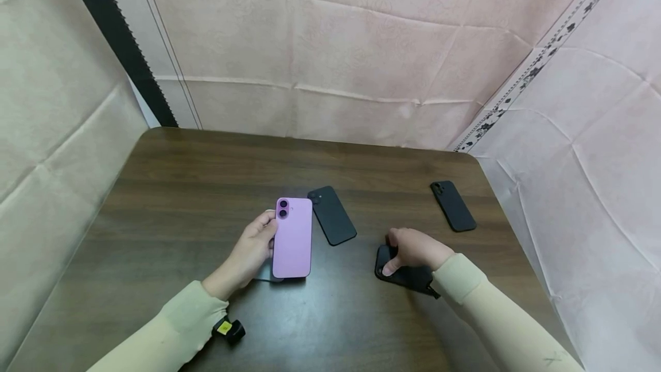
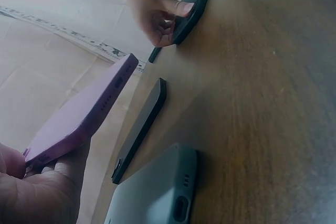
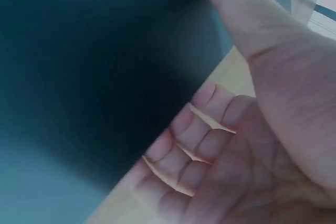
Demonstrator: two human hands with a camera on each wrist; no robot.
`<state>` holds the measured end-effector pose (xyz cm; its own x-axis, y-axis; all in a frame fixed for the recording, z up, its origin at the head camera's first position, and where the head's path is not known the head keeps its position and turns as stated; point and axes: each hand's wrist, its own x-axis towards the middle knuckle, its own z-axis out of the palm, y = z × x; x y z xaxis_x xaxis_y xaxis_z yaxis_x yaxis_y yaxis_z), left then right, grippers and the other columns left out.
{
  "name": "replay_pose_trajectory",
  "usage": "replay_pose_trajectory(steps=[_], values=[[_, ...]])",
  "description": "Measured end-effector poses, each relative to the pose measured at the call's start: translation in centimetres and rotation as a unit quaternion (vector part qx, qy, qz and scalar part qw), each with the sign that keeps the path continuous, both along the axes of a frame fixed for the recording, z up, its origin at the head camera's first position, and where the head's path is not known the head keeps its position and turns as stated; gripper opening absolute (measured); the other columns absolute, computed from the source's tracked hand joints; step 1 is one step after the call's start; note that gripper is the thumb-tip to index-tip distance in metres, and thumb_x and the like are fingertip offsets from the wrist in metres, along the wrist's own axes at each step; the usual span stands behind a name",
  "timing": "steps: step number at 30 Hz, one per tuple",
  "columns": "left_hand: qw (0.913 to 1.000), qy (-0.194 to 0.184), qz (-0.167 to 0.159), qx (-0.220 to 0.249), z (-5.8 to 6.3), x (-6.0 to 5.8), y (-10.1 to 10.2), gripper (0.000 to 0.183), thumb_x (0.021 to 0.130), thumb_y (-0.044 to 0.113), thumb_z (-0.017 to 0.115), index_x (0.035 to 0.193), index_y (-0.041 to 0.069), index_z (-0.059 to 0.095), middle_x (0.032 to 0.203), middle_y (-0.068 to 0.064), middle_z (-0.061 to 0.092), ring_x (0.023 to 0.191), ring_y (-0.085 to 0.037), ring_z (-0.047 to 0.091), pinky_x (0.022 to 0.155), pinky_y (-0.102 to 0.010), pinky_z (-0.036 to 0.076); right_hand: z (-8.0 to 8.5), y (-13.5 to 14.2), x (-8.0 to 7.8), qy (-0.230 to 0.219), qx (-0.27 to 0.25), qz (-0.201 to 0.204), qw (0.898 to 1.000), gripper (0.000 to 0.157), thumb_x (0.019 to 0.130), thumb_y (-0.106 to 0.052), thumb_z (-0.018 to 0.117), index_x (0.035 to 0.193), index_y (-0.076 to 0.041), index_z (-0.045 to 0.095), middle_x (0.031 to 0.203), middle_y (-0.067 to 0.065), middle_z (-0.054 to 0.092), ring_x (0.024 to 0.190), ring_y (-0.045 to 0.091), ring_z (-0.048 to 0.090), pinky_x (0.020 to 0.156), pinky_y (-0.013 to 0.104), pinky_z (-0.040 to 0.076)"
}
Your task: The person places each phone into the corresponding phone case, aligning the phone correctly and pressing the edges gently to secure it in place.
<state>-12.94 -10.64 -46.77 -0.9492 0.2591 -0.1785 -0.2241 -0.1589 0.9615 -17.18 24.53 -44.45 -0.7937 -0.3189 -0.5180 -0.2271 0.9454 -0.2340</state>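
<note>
In the head view my left hand (image 1: 254, 245) holds a purple phone (image 1: 292, 240) by its left side, its twin-lens back facing up. The left wrist view shows this purple phone (image 2: 86, 106) raised above the table, and below it a grey-green phone (image 2: 152, 184) lying on the wood, mostly hidden in the head view. My right hand (image 1: 417, 248) grips a black phone (image 1: 408, 279), thumb on its upper face and fingers round the far edge. Up close in the right wrist view, its dark surface (image 3: 94, 77) is blurred. A dark phone (image 1: 333, 217) lies just right of the purple one.
Another black phone (image 1: 453, 206) lies near the right edge of the brown wooden table (image 1: 170, 188). Pale creased cloth (image 1: 361, 56) hangs behind and on both sides. A black band (image 1: 121, 39) runs down the back left corner.
</note>
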Motion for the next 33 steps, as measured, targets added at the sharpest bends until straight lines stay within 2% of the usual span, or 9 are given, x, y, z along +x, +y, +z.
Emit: replay_pose_trajectory(steps=[5, 11, 19, 23, 27, 30, 33], values=[[1.0000, -0.003, 0.004, 0.005, -0.1, 0.0, 0.2, 0.031, 0.107, 0.019, 0.026, 0.128, 0.004, 0.044, 0.107, -0.020, 0.056, 0.090, -0.026, 0.059, 0.071, -0.041, 0.053, 0.0, 0.4, -0.3, 0.012, -0.027, 0.019, 0.999, 0.045, 0.074, -0.043, 0.082, 0.094, -0.010, 0.059, 0.082, 0.000, 0.054, 0.072, 0.017, 0.048, 0.065, 0.035, 0.042], [1.0000, -0.006, 0.007, 0.001, 0.0, 0.2, 0.3, 0.031, 0.107, 0.017, 0.026, 0.127, 0.004, 0.046, 0.106, -0.019, 0.057, 0.089, -0.026, 0.060, 0.070, -0.041, 0.053, 0.5, 1.2, -1.3, 0.003, -0.094, 0.005, 0.996, 0.022, 0.086, -0.028, 0.075, 0.092, -0.011, 0.062, 0.081, -0.002, 0.057, 0.070, 0.016, 0.051, 0.065, 0.033, 0.044], [0.9999, -0.010, 0.005, 0.002, -0.1, 0.1, 0.3, 0.032, 0.107, 0.018, 0.026, 0.129, 0.003, 0.044, 0.107, -0.019, 0.056, 0.090, -0.025, 0.059, 0.072, -0.040, 0.053, 1.1, 1.3, -1.8, -0.030, -0.178, 0.007, 0.984, 0.010, 0.094, -0.023, 0.066, 0.091, -0.014, 0.063, 0.078, -0.002, 0.057, 0.065, 0.014, 0.049, 0.062, 0.032, 0.044], [1.0000, -0.008, 0.004, -0.002, -0.1, 0.0, 0.3, 0.032, 0.107, 0.018, 0.027, 0.129, 0.002, 0.043, 0.107, -0.019, 0.056, 0.090, -0.025, 0.059, 0.072, -0.040, 0.052, 1.0, 1.2, -1.9, -0.068, -0.228, -0.017, 0.971, 0.011, 0.098, -0.022, 0.060, 0.096, -0.012, 0.061, 0.073, -0.001, 0.053, 0.058, 0.014, 0.044, 0.055, 0.029, 0.040], [0.9999, -0.010, 0.006, -0.007, -0.1, 0.1, 0.3, 0.031, 0.107, 0.018, 0.027, 0.129, 0.003, 0.044, 0.107, -0.019, 0.056, 0.090, -0.025, 0.059, 0.072, -0.039, 0.052, 1.2, 0.8, -2.0, -0.092, -0.280, -0.061, 0.954, 0.016, 0.101, -0.024, 0.054, 0.101, -0.008, 0.056, 0.071, 0.000, 0.048, 0.057, 0.015, 0.041, 0.053, 0.028, 0.037], [0.9999, -0.011, 0.005, -0.009, -0.1, 0.1, 0.4, 0.032, 0.107, 0.018, 0.027, 0.129, 0.003, 0.044, 0.107, -0.020, 0.056, 0.090, -0.025, 0.060, 0.072, -0.039, 0.053, 1.5, 0.1, -2.1, -0.084, -0.317, -0.098, 0.940, 0.020, 0.101, -0.027, 0.054, 0.105, -0.007, 0.056, 0.073, 0.002, 0.049, 0.061, 0.019, 0.043, 0.056, 0.030, 0.038], [0.9999, -0.009, 0.005, -0.007, -0.2, 0.2, 0.4, 0.032, 0.107, 0.018, 0.026, 0.129, 0.002, 0.044, 0.106, -0.020, 0.057, 0.089, -0.025, 0.060, 0.071, -0.039, 0.053, 1.8, -0.9, -2.1, -0.066, -0.362, -0.133, 0.920, 0.024, 0.100, -0.029, 0.055, 0.108, -0.006, 0.056, 0.075, 0.003, 0.049, 0.065, 0.021, 0.045, 0.060, 0.033, 0.041]])
